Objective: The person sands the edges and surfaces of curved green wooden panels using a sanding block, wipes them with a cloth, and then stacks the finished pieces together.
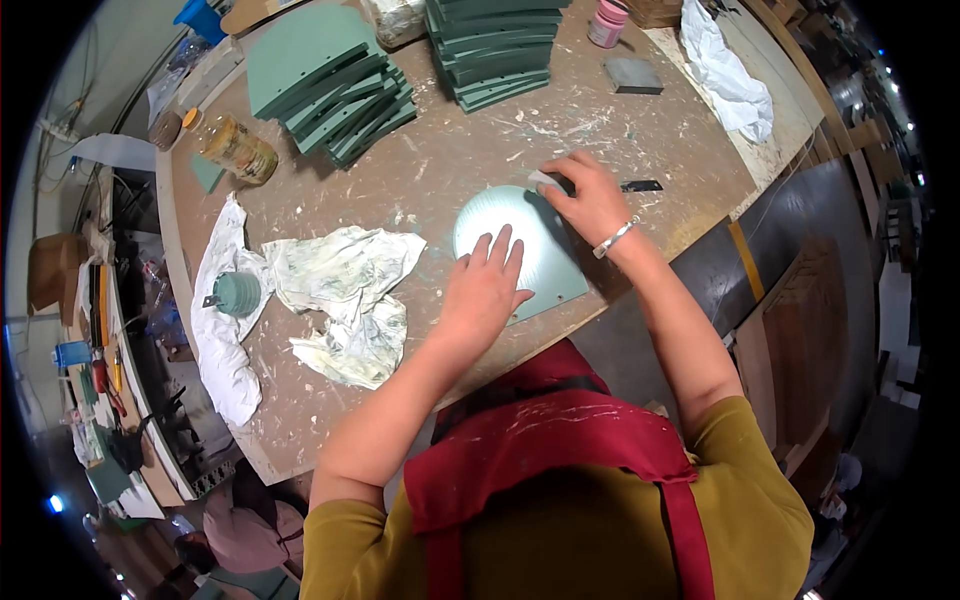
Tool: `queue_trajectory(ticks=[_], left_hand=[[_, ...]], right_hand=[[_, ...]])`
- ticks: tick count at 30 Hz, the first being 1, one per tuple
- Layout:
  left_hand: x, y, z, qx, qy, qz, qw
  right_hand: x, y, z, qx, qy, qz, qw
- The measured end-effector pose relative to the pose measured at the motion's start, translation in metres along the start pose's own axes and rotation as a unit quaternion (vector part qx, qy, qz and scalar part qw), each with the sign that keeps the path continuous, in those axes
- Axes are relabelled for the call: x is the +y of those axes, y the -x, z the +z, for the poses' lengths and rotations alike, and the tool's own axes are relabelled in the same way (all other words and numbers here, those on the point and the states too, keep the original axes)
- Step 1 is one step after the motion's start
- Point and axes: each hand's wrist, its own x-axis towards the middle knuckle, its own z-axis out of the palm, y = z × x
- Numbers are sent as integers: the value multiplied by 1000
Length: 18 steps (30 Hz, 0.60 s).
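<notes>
A light green panel [548, 255] with one rounded end lies flat on the worktable [420, 175] in front of me, small holes near its straight edge. My left hand [480, 290] rests on it with the fingers spread, palm down. At the panel's upper right edge, my right hand [590, 200] is closed round a small pale piece [543, 180]; its kind is mostly hidden by the fingers. Just past that hand lies a dark, flat blade-like tool [642, 186], its near end covered by the hand.
Stacks of green panels [325, 90] stand at the back. On the left are stained cloths [345, 270], a green plastic cup [237, 294] and a jar [240, 150]. A pink container [607, 22], a grey block [633, 75] and a white cloth [725, 75] lie far right.
</notes>
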Motion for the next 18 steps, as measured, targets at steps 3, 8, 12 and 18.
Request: queue_trajectory(ticks=[3, 8, 12, 18], left_hand=[[0, 0, 2, 10, 22, -6, 1000], [-6, -5, 11, 21, 34, 2, 999], [-34, 8, -22, 140, 272, -158, 939], [5, 27, -6, 184, 178, -138, 957]], right_hand=[[-1, -10, 11, -31, -27, -16, 999], [0, -31, 23, -100, -14, -84, 991], [17, -21, -1, -99, -54, -73, 991], [34, 7, -23, -153, -284, -15, 946]])
